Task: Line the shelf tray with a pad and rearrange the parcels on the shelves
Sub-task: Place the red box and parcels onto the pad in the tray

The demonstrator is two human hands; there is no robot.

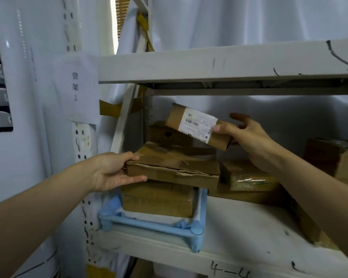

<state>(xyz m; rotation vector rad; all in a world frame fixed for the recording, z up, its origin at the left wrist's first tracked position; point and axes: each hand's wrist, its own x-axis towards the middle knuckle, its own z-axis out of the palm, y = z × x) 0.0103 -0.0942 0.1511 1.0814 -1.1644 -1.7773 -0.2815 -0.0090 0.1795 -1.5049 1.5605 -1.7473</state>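
Left hand point(113, 171) grips flat crushed cardboard parcel point(173, 167) over pad-lined blue plastic tray point(149, 225). Right hand point(247, 135) pinches tilted labelled brown box point(199, 126) by one end. That end-grip risks the box slipping.

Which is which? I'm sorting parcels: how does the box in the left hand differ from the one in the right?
The left hand's box is wide, flat, unlabelled, level. The right hand's box is narrower, white-labelled, tilted in the air. Both are brown cardboard.
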